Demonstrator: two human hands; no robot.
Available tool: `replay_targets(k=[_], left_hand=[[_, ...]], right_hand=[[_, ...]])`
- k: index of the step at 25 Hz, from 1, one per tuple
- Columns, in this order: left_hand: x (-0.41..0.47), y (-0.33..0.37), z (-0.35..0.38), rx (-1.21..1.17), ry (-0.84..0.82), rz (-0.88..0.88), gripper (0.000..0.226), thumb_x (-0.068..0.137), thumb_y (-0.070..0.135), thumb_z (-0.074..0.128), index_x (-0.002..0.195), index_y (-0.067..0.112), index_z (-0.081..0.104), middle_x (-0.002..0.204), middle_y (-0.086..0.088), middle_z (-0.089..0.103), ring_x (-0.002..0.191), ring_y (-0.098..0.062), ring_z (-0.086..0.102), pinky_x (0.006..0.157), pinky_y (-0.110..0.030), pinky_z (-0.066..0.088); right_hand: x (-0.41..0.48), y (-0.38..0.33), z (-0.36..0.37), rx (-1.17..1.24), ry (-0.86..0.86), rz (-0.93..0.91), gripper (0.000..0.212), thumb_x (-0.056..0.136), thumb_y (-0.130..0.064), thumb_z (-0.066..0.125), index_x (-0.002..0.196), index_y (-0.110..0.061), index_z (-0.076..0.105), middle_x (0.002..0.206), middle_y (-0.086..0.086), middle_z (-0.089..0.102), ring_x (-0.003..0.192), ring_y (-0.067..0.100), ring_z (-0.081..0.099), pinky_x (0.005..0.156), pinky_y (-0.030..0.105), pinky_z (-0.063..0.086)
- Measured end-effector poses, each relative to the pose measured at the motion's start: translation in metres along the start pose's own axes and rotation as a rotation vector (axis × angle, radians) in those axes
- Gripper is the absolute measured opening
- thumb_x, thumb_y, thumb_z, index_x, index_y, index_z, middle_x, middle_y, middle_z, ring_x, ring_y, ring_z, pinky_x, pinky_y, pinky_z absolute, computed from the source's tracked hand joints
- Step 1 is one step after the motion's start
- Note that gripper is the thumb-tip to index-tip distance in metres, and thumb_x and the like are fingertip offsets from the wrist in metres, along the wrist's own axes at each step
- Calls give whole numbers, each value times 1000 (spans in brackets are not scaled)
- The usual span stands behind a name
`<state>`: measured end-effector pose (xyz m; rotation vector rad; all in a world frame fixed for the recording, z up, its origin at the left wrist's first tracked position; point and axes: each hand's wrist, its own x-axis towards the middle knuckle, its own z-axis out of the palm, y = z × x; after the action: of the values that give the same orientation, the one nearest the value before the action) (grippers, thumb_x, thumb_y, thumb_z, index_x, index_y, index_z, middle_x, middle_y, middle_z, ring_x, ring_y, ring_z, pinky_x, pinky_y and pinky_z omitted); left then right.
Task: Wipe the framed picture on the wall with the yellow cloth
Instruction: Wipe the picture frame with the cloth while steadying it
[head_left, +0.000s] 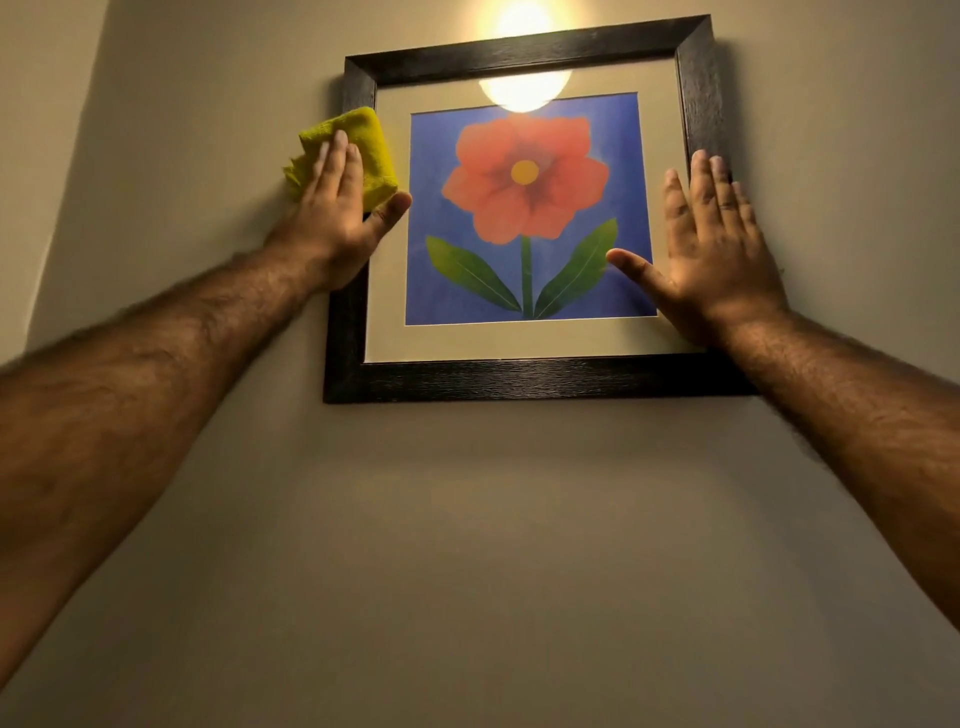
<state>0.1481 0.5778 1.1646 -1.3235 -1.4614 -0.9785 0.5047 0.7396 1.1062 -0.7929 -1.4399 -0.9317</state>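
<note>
Framed picture (525, 218) hangs on wall (467, 545), lamp glare (523, 88) across top glass. Left grip (337, 202) flat, pressing yellow cloth (358, 140) on left frame edge. Right grip (722, 260) flat, fingers apart, covering right mat and frame.

Open wall (467, 545) below dark frame (519, 382)

Hairy bare forearms (156, 374); left hand (337, 208), right hand (722, 260) bare.
</note>
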Motion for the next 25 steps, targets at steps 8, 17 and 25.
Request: replay_targets(k=[8,17,25], left_hand=[[-77,3,29,-12,90,43,99,90,78,15,160,11,-3,171,-6,-9,157,-20,-8,124,-33,-2],[-120,-3,36,3,34,55,101,87,81,14,161,15,-3,170,-1,-14,155,-15,-13,125,-33,-3],[8,8,0,3,20,-25,111,81,88,10,160,12,-6,170,-5,-13,157,-21,-10,126,-43,0]], right_hand=[[-1,-1,-2,1,-16,-2,109,89,-84,18,163,-5,9,172,20,2,161,32,1,131,46,5],[-1,-1,-2,6,-27,4,109,89,-85,16,163,-5,8,173,19,1,161,32,1,131,47,6],[-1,0,-2,-7,-18,4,110,88,-85,17,163,-5,9,173,19,1,162,31,0,131,45,4]])
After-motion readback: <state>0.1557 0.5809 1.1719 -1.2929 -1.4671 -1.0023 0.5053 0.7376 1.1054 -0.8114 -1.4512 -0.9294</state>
